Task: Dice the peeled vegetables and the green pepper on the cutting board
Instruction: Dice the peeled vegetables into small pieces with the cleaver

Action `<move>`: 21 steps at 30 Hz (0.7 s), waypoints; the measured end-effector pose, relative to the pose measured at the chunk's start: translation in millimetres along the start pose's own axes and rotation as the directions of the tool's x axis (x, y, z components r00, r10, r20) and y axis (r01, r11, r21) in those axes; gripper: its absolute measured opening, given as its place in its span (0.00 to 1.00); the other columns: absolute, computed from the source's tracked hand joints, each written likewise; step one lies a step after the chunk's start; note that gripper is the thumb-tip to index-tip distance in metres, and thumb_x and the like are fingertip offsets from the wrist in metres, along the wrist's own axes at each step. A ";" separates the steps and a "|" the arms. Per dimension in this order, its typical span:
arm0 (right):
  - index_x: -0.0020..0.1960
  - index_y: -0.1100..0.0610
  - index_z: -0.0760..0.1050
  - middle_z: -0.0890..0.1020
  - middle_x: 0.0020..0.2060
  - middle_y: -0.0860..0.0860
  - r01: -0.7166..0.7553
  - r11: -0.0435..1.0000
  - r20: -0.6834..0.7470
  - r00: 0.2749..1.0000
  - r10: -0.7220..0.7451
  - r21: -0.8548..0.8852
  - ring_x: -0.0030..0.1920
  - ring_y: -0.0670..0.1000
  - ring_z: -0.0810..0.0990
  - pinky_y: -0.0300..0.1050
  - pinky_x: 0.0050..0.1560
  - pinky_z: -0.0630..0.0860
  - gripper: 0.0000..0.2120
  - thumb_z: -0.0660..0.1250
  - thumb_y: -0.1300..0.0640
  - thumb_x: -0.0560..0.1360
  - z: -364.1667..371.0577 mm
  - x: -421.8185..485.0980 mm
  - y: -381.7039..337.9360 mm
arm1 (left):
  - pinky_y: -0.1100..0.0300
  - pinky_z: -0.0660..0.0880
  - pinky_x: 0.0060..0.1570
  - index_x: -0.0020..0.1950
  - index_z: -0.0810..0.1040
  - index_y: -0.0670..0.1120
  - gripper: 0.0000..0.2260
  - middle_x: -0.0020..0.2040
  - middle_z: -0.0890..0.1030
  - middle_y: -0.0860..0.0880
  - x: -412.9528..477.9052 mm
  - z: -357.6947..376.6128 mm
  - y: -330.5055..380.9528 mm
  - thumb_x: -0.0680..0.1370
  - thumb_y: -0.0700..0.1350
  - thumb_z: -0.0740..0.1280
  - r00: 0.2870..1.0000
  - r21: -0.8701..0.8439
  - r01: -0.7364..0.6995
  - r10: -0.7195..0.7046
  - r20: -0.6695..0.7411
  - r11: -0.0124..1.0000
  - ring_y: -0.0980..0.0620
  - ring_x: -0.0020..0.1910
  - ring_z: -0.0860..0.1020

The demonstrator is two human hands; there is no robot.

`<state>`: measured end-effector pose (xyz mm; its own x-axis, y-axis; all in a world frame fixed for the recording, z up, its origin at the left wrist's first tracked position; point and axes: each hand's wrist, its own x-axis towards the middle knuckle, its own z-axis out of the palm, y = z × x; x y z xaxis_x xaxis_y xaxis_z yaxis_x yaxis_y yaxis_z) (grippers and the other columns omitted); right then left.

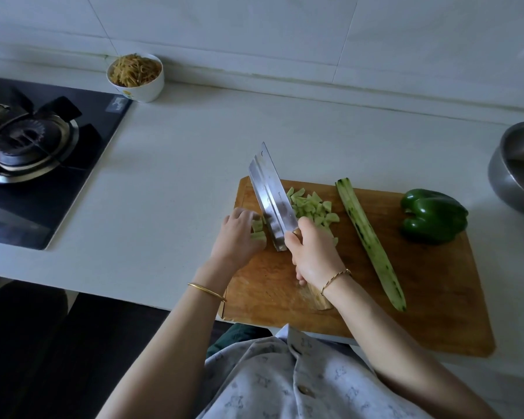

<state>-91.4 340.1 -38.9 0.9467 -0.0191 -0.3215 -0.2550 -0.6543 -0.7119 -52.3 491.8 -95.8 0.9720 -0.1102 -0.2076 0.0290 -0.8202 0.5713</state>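
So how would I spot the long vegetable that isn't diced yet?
Find the wooden cutting board on the white counter. On it, between the pile of pale diced pieces and the dark green pepper, lies a long peeled vegetable, set diagonally. It alone is slender and undiced, pale green with dark flecks of skin.

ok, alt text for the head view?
A right hand holds a cleaver on a wooden cutting board, dicing pale green vegetable strips that the left hand steadies. Diced pieces, a long peeled vegetable and a whole green pepper lie to the blade's right.
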 end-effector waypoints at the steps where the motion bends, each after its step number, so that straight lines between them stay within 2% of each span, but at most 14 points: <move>1: 0.41 0.56 0.63 0.74 0.31 0.55 -0.002 1.000 0.004 1.000 0.002 -0.001 0.20 0.51 0.72 0.39 0.18 0.71 0.11 0.57 0.55 0.81 -0.2 -0.1 -0.7 | 0.59 0.67 0.54 0.65 0.71 0.45 0.22 0.64 0.69 0.47 0.1 1.3 0.9 0.72 0.43 0.71 1.000 -0.022 0.015 -0.015 -0.024 1.000 0.46 0.62 0.68; 5: 0.42 0.56 0.63 0.73 0.31 0.54 -0.012 1.000 0.017 1.000 0.012 0.006 0.20 0.51 0.72 0.39 0.19 0.71 0.11 0.57 0.55 0.81 -1.9 -0.9 -2.4 | 0.56 0.69 0.56 0.64 0.72 0.44 0.21 0.63 0.70 0.46 2.4 5.6 5.5 0.72 0.42 0.70 0.995 -0.092 0.054 -0.062 -0.084 0.994 0.45 0.61 0.69; 8: 0.43 0.57 0.63 0.73 0.31 0.54 -0.012 1.000 0.026 1.000 0.012 0.003 0.21 0.51 0.72 0.40 0.20 0.71 0.10 0.57 0.55 0.81 -2.9 -1.5 -3.6 | 0.54 0.71 0.59 0.64 0.72 0.44 0.22 0.63 0.70 0.46 2.1 5.7 5.7 0.71 0.43 0.70 0.995 -0.113 0.051 -0.060 -0.079 0.992 0.45 0.61 0.70; 12: 0.44 0.58 0.64 0.73 0.31 0.53 -0.013 1.000 0.038 0.999 0.013 -0.006 0.20 0.50 0.72 0.41 0.21 0.72 0.10 0.57 0.54 0.82 -3.2 -2.3 -4.7 | 0.52 0.75 0.56 0.62 0.73 0.43 0.21 0.61 0.70 0.46 -0.5 3.3 2.9 0.71 0.42 0.72 0.993 -0.199 0.047 -0.067 -0.094 0.979 0.48 0.55 0.73; 17: 0.43 0.56 0.64 0.73 0.32 0.52 -0.017 0.999 0.065 0.998 0.019 -0.028 0.21 0.49 0.72 0.41 0.21 0.73 0.09 0.57 0.54 0.82 -3.0 -2.9 -5.4 | 0.52 0.76 0.55 0.62 0.73 0.42 0.20 0.61 0.71 0.46 -0.9 4.2 1.0 0.72 0.41 0.72 0.992 -0.181 0.047 -0.067 -0.104 0.982 0.48 0.54 0.75; 21: 0.44 0.57 0.65 0.74 0.32 0.52 -0.018 0.998 0.068 0.997 0.022 -0.063 0.21 0.50 0.73 0.44 0.24 0.76 0.09 0.56 0.54 0.82 -3.1 -3.6 -8.4 | 0.53 0.76 0.55 0.62 0.73 0.42 0.20 0.61 0.71 0.46 -1.1 4.2 1.0 0.72 0.42 0.72 0.992 -0.181 0.042 -0.063 -0.111 0.983 0.48 0.54 0.75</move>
<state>-92.1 343.2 -29.9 0.9253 0.0180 -0.3789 -0.2588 -0.7003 -0.6653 -54.3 488.8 -98.3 0.9881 0.0048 -0.1536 0.1117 -0.7089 0.6964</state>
